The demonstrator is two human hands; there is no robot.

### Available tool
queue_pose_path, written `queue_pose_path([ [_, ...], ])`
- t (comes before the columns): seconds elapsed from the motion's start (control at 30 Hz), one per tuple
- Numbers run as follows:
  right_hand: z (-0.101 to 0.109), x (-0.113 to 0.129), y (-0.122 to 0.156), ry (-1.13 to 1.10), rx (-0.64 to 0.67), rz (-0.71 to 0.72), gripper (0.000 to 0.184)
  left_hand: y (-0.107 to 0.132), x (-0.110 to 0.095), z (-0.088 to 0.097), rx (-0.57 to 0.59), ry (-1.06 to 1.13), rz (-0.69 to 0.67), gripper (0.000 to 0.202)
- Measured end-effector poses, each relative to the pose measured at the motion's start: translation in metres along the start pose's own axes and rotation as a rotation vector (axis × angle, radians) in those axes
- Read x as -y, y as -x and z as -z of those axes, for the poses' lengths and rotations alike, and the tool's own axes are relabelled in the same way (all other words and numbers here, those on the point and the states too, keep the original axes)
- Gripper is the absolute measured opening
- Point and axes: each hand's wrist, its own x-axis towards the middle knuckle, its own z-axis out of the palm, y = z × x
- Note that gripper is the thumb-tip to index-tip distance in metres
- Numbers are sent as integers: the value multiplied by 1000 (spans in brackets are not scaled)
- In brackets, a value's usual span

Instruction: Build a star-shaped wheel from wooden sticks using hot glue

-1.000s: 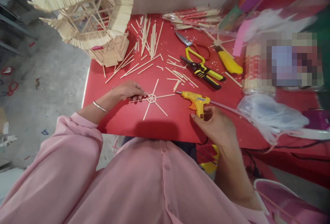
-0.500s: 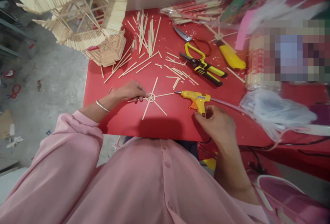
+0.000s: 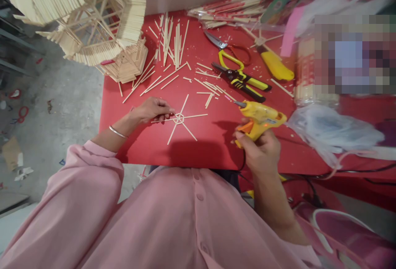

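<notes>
A small star of thin wooden sticks (image 3: pixel 180 118) lies flat on the red table (image 3: pixel 201 149). My left hand (image 3: pixel 153 109) rests on the table with its fingers closed on the left-pointing stick of that star. My right hand (image 3: pixel 261 151) is wrapped round the handle of a yellow hot glue gun (image 3: pixel 259 117), lifted off the table, its nozzle pointing left toward the star but still well apart from it.
Loose sticks (image 3: pixel 173 46) lie scattered behind the star. Yellow-handled scissors (image 3: pixel 230 56), black-and-yellow pliers (image 3: pixel 243 80) and a yellow utility knife (image 3: pixel 276 66) lie at the back right. A large stick-built model (image 3: pixel 93 21) stands at the back left, a clear plastic bag (image 3: pixel 328 130) at the right.
My right hand has closed on the glue gun's handle and raised it from the table. My left hand stays on the stick star.
</notes>
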Motion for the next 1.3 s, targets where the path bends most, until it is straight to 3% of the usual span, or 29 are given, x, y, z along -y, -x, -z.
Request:
queue_pose_path([
  [0.1,-6,13,0,-9,139,-11,31,2,3,5,-20,140,-5,23],
  [0.27,-20,30,-5,446,225,119,30,1,9,11,-7,250,-16,20],
  [0.4,-42,38,-7,743,171,299,37,-2,13,9,-1,267,-22,20],
  [0.57,-59,41,-6,909,163,432,50,-5,17,7,-6,229,-33,22],
  [0.8,-60,49,-9,1073,131,455,50,-6,7,3,90,42,3,24],
  [1.3,-63,45,-11,1282,-5,749,40,13,0,-11,-1,-93,86,26],
])
